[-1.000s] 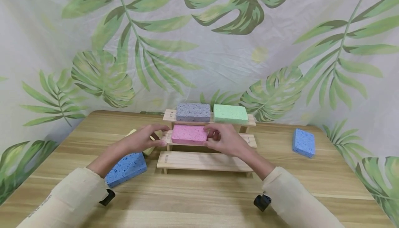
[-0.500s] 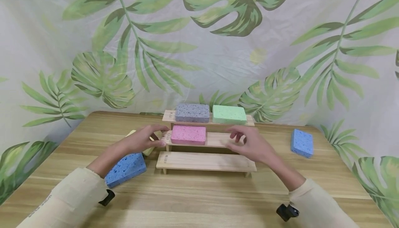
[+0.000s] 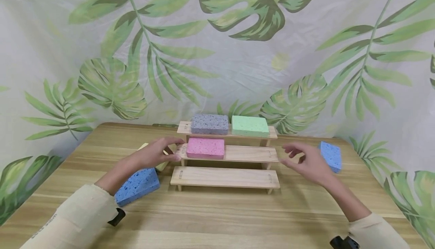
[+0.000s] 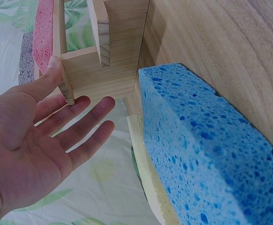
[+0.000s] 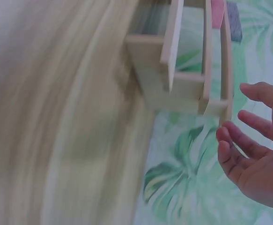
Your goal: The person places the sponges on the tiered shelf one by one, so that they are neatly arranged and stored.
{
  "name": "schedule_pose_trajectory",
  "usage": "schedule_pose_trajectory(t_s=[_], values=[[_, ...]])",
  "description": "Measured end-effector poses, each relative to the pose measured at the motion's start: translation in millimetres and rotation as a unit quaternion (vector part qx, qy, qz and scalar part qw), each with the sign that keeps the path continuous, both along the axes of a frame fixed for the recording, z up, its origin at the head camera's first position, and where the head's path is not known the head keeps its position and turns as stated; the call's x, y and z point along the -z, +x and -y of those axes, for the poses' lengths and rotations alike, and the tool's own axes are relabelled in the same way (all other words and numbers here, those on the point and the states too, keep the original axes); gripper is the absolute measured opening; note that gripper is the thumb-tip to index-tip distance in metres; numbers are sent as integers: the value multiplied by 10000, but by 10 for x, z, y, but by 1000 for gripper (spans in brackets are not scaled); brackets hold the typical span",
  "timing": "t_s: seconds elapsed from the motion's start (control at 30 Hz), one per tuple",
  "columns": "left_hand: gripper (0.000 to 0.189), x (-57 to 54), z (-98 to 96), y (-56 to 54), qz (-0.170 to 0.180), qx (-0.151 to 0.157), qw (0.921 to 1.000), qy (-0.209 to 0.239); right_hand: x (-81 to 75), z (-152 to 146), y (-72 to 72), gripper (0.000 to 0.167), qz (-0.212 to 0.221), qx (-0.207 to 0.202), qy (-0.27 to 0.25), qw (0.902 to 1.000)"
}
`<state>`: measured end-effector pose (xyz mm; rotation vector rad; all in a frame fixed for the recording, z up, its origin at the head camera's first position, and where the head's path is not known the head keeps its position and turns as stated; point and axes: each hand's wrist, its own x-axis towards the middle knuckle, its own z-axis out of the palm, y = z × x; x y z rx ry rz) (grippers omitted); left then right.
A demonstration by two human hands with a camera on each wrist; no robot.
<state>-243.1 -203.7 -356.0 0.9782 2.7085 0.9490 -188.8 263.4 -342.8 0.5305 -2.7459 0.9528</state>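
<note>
A pink sponge [image 3: 205, 148] lies on the left part of the middle tier of a three-step wooden stand [image 3: 224, 176]. My left hand [image 3: 153, 153] is at that tier's left end, beside the sponge. In the left wrist view its thumb tip overlaps the tier's end, and the other fingers [image 4: 87, 143] spread loosely, holding nothing. To the right of the stand, my right hand [image 3: 310, 162] hovers with loosely bent fingers and nothing in them. It partly covers a small blue sponge [image 3: 331, 156] at the right. On the top tier sit a grey sponge [image 3: 209, 124] and a green sponge [image 3: 250, 126].
A large blue sponge [image 3: 139, 183] rests on the table under my left forearm. Behind it a yellow sponge [image 4: 148, 173] is mostly hidden by the hand. A leaf-print cloth [image 3: 238, 71] hangs behind the wooden table [image 3: 217, 218].
My right hand has let go of the pink sponge's right end and moved right, past the stand. The pink sponge stays on the middle tier, and my left hand has hardly moved.
</note>
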Motion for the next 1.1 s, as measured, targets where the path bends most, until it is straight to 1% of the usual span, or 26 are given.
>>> schedule_pose_trajectory(t_s=[0.1,0.27,0.47,0.53,0.67,0.83,0.97,1.1], values=[[54,2,-6,-2,18,10,10000,-8,62,-177,25,37,-69,177,62,9998],[56,0,-9,-6,45,-9,10000,-72,195,-510,20,39,3,522,302,9982],[55,13,-11,-16,121,-34,9999,-49,342,-896,-34,48,252,1064,854,9903],[55,19,-15,-19,164,-29,9999,-44,381,-987,-52,52,335,1157,1011,9876],[56,25,-20,-19,175,-48,9998,-85,451,-1117,-84,62,490,1129,1334,9834],[57,12,-30,-6,167,-49,9998,-120,508,-1197,-106,67,670,1037,1572,9798],[56,6,-25,-4,179,-59,9997,-121,518,-1205,-110,66,667,991,1608,9797],[56,8,-18,-9,189,-68,9998,-95,510,-1181,-103,57,577,977,1500,9822]])
